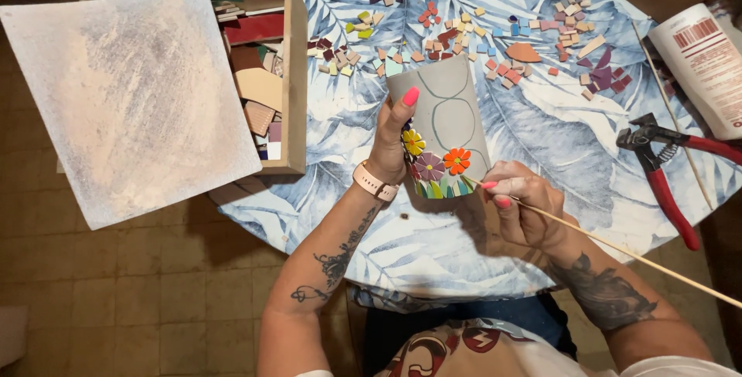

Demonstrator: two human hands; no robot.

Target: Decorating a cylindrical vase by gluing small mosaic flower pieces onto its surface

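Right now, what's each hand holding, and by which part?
Left hand grips the grey pot by its side wall, thumb on the face. Right hand pinches the thin wooden stick near its tip end.

The left hand (389,145) has nails painted bright pink, and a pale pink watch (375,183) sits on the wrist just below it. Dark flower and vine tattoos run up that forearm. The right hand (524,205) has pink nails too, with a dark shaded tattoo behind its wrist.
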